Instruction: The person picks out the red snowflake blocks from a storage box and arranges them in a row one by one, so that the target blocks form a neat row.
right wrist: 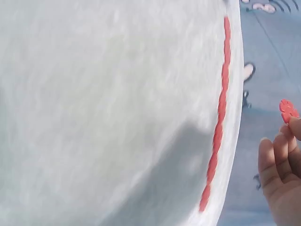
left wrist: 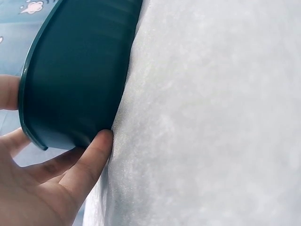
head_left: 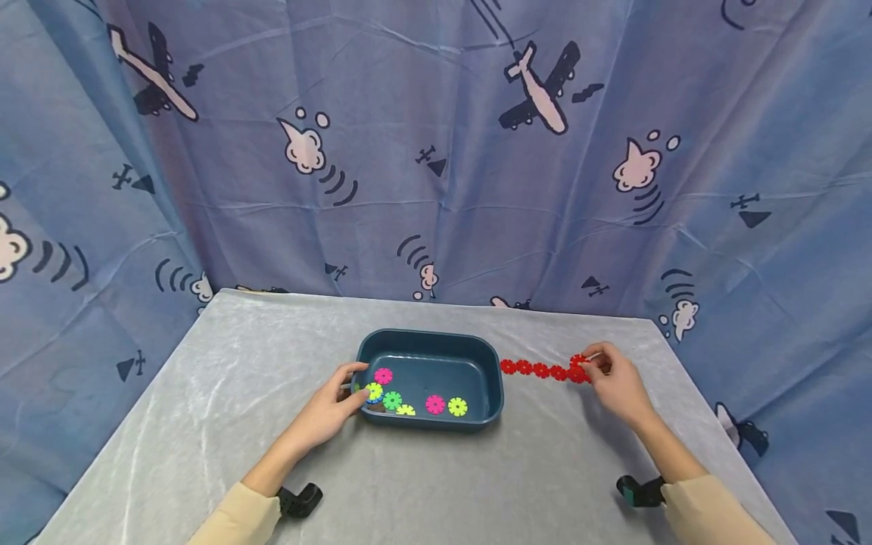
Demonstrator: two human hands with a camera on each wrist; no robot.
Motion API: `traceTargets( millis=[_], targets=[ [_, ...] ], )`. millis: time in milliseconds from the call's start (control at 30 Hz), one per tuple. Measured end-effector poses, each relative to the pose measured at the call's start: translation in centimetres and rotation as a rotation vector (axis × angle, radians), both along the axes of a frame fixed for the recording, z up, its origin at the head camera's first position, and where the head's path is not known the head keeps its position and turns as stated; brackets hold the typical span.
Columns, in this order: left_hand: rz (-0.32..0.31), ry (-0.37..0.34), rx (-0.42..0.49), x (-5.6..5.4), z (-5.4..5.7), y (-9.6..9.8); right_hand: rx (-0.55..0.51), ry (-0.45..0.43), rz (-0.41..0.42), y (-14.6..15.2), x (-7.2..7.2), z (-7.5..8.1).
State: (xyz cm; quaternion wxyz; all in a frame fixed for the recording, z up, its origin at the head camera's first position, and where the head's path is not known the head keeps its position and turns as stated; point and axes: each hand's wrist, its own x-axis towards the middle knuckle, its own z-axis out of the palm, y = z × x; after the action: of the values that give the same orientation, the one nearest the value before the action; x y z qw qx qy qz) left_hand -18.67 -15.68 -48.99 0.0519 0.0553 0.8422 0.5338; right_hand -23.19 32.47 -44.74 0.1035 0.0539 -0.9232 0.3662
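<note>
A dark teal plastic basin (head_left: pixel 470 371) stands mid-table with several pink, yellow and green notched discs (head_left: pixel 434 404) inside. My left hand (head_left: pixel 330 412) grips its left end; in the left wrist view, fingers (left wrist: pixel 89 162) lie against the outer wall (left wrist: pixel 80 70). To the basin's right, several red notched discs (head_left: pixel 541 370) lie in a line on the cloth. Over the right end of that line, my right hand (head_left: pixel 618 384) pinches another red disc (right wrist: pixel 288 110) between thumb and fingertips. The right wrist view shows this disc raised apart from the line.
A pale grey cloth (head_left: pixel 225 424) covers the table. Behind and on both sides hangs a blue curtain (head_left: pixel 381 151) printed with airplanes. Black wrist devices (head_left: pixel 300 501) sit at both sleeve cuffs.
</note>
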Motion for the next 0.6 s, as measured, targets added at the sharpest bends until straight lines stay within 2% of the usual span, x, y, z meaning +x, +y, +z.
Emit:
traceTargets(
  millis=[367, 600],
  targets=[
    [-0.004, 0.000, 0.003, 0.0, 0.1, 0.0, 0.021, -0.019, -0.151, 4.4, -0.1, -1.4],
    [0.004, -0.007, 0.001, 0.0, -0.1, 0.1, 0.055, -0.103, -0.248, 7.2, -0.2, -2.5]
  ],
)
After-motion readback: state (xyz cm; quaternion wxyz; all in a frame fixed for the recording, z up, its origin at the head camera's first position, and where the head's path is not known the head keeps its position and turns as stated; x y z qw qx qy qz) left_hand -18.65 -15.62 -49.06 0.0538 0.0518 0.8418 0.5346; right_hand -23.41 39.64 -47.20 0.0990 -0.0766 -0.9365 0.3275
